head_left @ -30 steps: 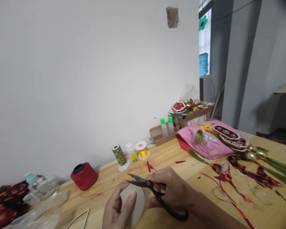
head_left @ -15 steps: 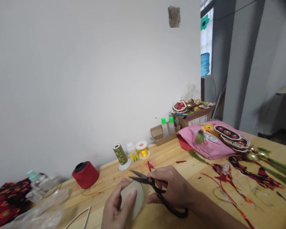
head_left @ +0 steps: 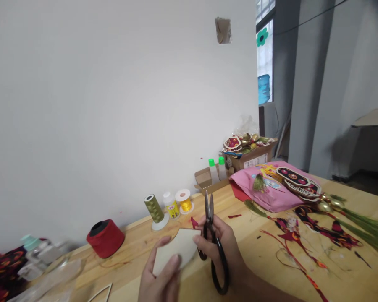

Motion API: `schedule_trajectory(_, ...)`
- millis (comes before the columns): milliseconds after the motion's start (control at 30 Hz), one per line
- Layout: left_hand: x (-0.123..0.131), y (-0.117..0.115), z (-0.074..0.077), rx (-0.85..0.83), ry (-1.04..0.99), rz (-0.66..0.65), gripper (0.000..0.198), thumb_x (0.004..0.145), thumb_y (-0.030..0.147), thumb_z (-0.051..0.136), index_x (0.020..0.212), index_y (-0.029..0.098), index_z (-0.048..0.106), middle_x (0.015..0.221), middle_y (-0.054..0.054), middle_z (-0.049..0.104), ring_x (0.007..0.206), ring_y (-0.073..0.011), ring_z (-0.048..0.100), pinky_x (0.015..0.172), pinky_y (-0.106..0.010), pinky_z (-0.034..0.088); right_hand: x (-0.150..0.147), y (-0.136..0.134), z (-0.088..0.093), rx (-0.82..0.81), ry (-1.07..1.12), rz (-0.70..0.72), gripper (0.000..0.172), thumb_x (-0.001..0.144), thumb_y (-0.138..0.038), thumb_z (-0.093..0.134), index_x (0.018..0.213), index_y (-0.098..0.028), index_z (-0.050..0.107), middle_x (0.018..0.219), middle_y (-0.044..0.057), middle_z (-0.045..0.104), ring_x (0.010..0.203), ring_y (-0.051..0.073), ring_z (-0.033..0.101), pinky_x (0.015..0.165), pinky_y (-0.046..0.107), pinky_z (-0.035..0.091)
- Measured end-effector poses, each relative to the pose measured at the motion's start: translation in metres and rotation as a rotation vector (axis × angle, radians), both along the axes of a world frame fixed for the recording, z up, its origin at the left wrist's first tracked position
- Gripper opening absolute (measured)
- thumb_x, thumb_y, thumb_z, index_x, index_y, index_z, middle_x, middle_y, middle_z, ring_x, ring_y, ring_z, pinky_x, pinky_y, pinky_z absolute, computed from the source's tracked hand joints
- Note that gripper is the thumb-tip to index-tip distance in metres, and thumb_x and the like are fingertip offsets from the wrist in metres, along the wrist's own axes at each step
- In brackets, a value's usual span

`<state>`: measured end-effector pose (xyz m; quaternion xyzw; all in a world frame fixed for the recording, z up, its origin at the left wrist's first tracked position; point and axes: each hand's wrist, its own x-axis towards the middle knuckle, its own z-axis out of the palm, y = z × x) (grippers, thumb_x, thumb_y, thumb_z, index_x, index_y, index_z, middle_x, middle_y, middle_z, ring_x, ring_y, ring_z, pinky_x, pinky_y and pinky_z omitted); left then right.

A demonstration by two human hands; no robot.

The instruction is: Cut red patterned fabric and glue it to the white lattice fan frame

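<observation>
Soft daylight is let in through the window [head_left: 264,54], and the wall [head_left: 113,105] left of it is evenly lit. Deeper shade is seen right of the window, while the tabletop [head_left: 135,235] is bent by wide-angle distortion.

Black-handled scissors [head_left: 219,268], beige card [head_left: 176,248], and pink cloth [head_left: 271,199] with colourful cartoon print

Head-worn view — forward and downward

Scissors [head_left: 209,209] swung from lying flat to upright, blades closed and pointing up, now off the card [head_left: 176,250] edge. Right hand [head_left: 219,245] rotated with them. Left hand [head_left: 160,272] turned the card, which now tilts, its corner just beside the scissors.
</observation>
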<state>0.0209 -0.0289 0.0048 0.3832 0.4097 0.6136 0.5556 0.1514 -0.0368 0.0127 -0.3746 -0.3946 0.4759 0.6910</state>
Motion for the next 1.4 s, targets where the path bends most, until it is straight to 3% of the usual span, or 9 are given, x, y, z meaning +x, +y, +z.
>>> schedule_trajectory(100, 0.010, -0.002, -0.006, -0.057, -0.319, -0.195, 0.044, 0.055, 0.021, 0.071, 0.097, 0.028, 0.060, 0.095, -0.005, 0.068, 0.096, -0.0251, 0.057, 0.083, -0.038, 0.046, -0.002, -0.001, 0.002, -0.003, 0.108, -0.044, 0.026, 0.060, -0.024, 0.062, 0.079, -0.019, 0.045, 0.056, -0.008, 0.040, 0.048, 0.007, 0.039, 0.045, 0.018, 0.032)
schedule_trajectory(267, 0.011, 0.000, -0.003, -0.086, -0.246, -0.085, 0.056, 0.058, 0.016, 0.070, 0.109, 0.030, 0.053, 0.096, -0.002, 0.068, 0.099, -0.0246, 0.056, 0.083, -0.037, 0.047, -0.004, 0.000, -0.002, 0.054, 0.051, 0.089, 0.028, 0.058, -0.021, 0.066, 0.078, -0.017, 0.046, 0.061, -0.006, 0.044, 0.052, 0.007, 0.040, 0.048, 0.018, 0.032)
schedule_trajectory(467, -0.007, 0.000, 0.026, -0.001, -0.240, 0.163, 0.051, 0.057, 0.014, 0.070, 0.104, 0.030, 0.056, 0.100, 0.001, 0.066, 0.097, -0.0226, 0.057, 0.071, -0.032, 0.054, 0.014, 0.008, -0.011, 0.102, -0.422, 0.173, 0.033, 0.062, -0.031, 0.070, 0.084, -0.017, 0.051, 0.058, -0.008, 0.035, 0.051, 0.007, 0.031, 0.046, 0.019, 0.026)
schedule_trajectory(600, -0.016, -0.001, 0.033, 0.107, -0.172, 0.178, 0.051, 0.058, 0.013, 0.069, 0.105, 0.029, 0.056, 0.101, 0.001, 0.065, 0.097, -0.0219, 0.056, 0.068, -0.030, 0.054, 0.018, 0.002, -0.004, 0.207, -0.744, 0.190, 0.030, 0.058, -0.037, 0.071, 0.074, -0.017, 0.055, 0.060, -0.007, 0.037, 0.054, 0.008, 0.033, 0.046, 0.019, 0.024)
schedule_trajectory(733, -0.014, -0.006, 0.033, 0.107, -0.135, 0.166, 0.054, 0.056, 0.013, 0.071, 0.106, 0.026, 0.056, 0.097, -0.001, 0.066, 0.092, -0.0212, 0.059, 0.067, -0.024, 0.054, 0.016, -0.002, 0.001, 0.296, -0.925, 0.119, 0.031, 0.059, -0.041, 0.070, 0.061, -0.016, 0.052, 0.057, -0.007, 0.040, 0.053, 0.008, 0.036, 0.048, 0.020, 0.025)
schedule_trajectory(933, -0.010, -0.009, 0.035, 0.054, -0.126, 0.143, 0.067, 0.047, 0.011, 0.075, 0.109, 0.023, 0.055, 0.090, -0.001, 0.069, 0.085, -0.0218, 0.062, 0.064, -0.022, 0.054, 0.018, -0.004, 0.000, 0.313, -0.994, 0.069, 0.029, 0.061, -0.042, 0.069, 0.062, -0.017, 0.054, 0.054, -0.007, 0.040, 0.049, 0.008, 0.036, 0.046, 0.020, 0.024)
schedule_trajectory(1400, -0.014, -0.007, 0.036, 0.005, -0.119, 0.196, 0.062, 0.047, 0.017, 0.077, 0.104, 0.027, 0.057, 0.090, 0.001, 0.068, 0.079, -0.0178, 0.063, 0.059, -0.017, 0.053, 0.018, -0.005, 0.000, 0.353, -0.995, 0.049, 0.026, 0.061, -0.039, 0.069, 0.065, -0.017, 0.056, 0.053, -0.007, 0.040, 0.047, 0.007, 0.036, 0.045, 0.019, 0.024)
